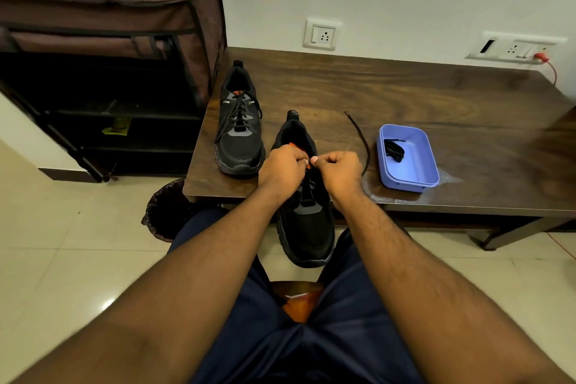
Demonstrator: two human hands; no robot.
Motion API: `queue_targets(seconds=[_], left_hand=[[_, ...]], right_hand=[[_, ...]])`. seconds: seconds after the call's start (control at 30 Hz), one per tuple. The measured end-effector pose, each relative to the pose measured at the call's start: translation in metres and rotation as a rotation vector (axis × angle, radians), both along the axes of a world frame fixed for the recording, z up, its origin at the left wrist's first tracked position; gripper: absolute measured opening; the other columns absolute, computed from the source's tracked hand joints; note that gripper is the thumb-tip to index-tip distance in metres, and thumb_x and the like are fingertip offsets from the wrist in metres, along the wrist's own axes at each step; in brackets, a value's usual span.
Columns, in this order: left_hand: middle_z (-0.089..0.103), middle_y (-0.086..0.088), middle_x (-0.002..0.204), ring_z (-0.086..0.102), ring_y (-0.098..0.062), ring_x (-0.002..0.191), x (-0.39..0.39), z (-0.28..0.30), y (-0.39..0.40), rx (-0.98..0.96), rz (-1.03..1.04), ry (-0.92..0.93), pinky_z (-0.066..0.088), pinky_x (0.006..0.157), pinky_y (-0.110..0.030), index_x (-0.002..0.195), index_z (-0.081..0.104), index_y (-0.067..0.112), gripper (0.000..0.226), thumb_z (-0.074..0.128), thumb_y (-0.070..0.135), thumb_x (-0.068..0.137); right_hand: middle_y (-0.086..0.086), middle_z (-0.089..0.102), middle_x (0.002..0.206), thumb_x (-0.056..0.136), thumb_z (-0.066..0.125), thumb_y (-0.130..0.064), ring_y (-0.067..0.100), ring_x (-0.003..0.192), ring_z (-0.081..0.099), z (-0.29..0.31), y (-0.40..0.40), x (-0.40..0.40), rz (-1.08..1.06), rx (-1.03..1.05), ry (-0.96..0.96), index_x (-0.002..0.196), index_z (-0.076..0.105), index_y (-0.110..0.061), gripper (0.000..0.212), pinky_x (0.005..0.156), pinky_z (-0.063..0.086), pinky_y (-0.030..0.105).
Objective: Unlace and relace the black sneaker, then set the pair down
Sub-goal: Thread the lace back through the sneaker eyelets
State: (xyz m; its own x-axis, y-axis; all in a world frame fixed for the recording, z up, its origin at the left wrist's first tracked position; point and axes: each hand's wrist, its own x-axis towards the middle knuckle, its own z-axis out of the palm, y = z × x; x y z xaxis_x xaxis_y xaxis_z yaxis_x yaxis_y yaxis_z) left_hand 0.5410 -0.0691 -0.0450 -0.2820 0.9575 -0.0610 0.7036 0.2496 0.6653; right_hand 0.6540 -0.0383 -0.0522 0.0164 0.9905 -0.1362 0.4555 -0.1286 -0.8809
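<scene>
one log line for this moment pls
left hand, right hand: pinching lace at near sneaker | far sneaker: laced, on table

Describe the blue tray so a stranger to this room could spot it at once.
Start at the dark wooden table against the white wall. Near its front edge, right of the right hand, sits the blue tray, a shallow rectangular plastic tub. It is the only pale blue thing there, and a bundled black lace lies in it.

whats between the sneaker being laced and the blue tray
In the head view, a loose black lace trails across bare table between that sneaker and the tray.
</scene>
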Motion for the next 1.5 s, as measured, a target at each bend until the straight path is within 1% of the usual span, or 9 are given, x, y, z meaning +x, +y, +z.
queue_targets(seconds=[0.23,0.43,0.57,0.73,0.83,0.93,1.17,1.37,1.5], left_hand=[[0.074,0.003,0.09,0.067,-0.016,0.085,0.004,-0.01,0.001,0.056,0.089,-0.207,0.057,0.079,-0.038,0.099,0.077,0.028,0.017,0.061,0.022,0.094],[0.068,0.003,0.085,0.064,-0.019,0.082,0.008,0.0,0.007,-0.019,0.133,-0.043,0.05,0.066,-0.03,0.093,0.076,0.027,0.016,0.06,0.027,0.095],[0.07,0.003,0.092,0.063,-0.016,0.083,0.005,-0.003,0.007,-0.012,0.092,-0.043,0.052,0.071,-0.031,0.098,0.075,0.027,0.016,0.059,0.027,0.096],[0.073,0.0,0.096,0.066,-0.018,0.088,0.006,-0.007,0.012,-0.014,0.164,-0.189,0.055,0.079,-0.035,0.097,0.076,0.021,0.012,0.064,0.023,0.094],[0.073,-0.011,0.097,0.066,-0.027,0.089,0.013,-0.005,0.02,-0.066,0.253,-0.309,0.052,0.074,-0.036,0.092,0.075,0.01,0.016,0.064,0.022,0.094],[0.068,-0.022,0.104,0.064,-0.037,0.097,0.019,-0.001,0.026,-0.148,0.366,-0.35,0.047,0.069,-0.038,0.101,0.07,-0.001,0.023,0.061,0.019,0.095],[0.053,-0.011,0.134,0.051,-0.028,0.125,0.023,0.005,0.033,-0.198,0.531,-0.72,0.041,0.088,-0.026,0.135,0.046,-0.001,0.038,0.03,0.014,0.104],[0.057,-0.004,0.117,0.059,-0.022,0.086,0.015,-0.005,0.022,-0.075,0.262,-0.163,0.048,0.068,-0.029,0.103,0.072,0.013,0.017,0.059,0.011,0.092],[0.059,0.0,0.116,0.061,-0.02,0.094,0.006,-0.008,0.019,0.021,0.166,-0.026,0.042,0.07,-0.027,0.102,0.076,0.021,0.016,0.066,0.015,0.091]], right_hand=[[0.003,0.074,0.076,0.088,0.069,-0.018,0.02,0.077,0.071,-0.002,-0.004,0.005,0.031,-0.051,0.133,0.076,0.076,-0.015,0.014,0.075,0.06,0.044],[0.001,0.073,0.076,0.09,0.067,-0.019,0.017,0.077,0.071,-0.006,-0.008,0.003,0.035,0.0,0.142,0.078,0.076,-0.018,0.014,0.075,0.06,0.043],[0.0,0.073,0.076,0.091,0.065,-0.021,0.018,0.077,0.07,-0.01,-0.007,0.005,0.048,-0.013,0.163,0.078,0.075,-0.02,0.017,0.074,0.06,0.041],[0.006,0.071,0.085,0.094,0.059,-0.009,0.015,0.08,0.066,-0.002,0.003,0.015,0.11,-0.102,0.231,0.082,0.07,-0.015,0.018,0.072,0.054,0.028],[0.007,0.072,0.086,0.089,0.064,-0.004,0.019,0.085,0.068,-0.004,0.011,0.014,0.151,-0.073,0.166,0.082,0.072,-0.015,0.015,0.081,0.058,0.035],[0.003,0.073,0.082,0.085,0.07,-0.008,0.02,0.086,0.07,-0.009,0.018,0.012,0.162,-0.03,0.073,0.075,0.072,-0.024,0.019,0.085,0.057,0.043],[-0.001,0.072,0.081,0.086,0.069,-0.012,0.014,0.082,0.068,-0.01,0.02,0.011,0.156,0.045,-0.03,0.08,0.074,-0.019,0.011,0.082,0.058,0.039],[0.002,0.073,0.085,0.083,0.07,-0.004,0.017,0.087,0.07,-0.012,0.023,0.013,0.15,0.034,0.046,0.079,0.072,-0.022,0.018,0.086,0.057,0.042],[0.0,0.073,0.088,0.084,0.07,-0.003,0.014,0.089,0.069,-0.011,0.023,0.014,0.185,0.038,0.05,0.086,0.075,-0.017,0.014,0.087,0.057,0.037]])
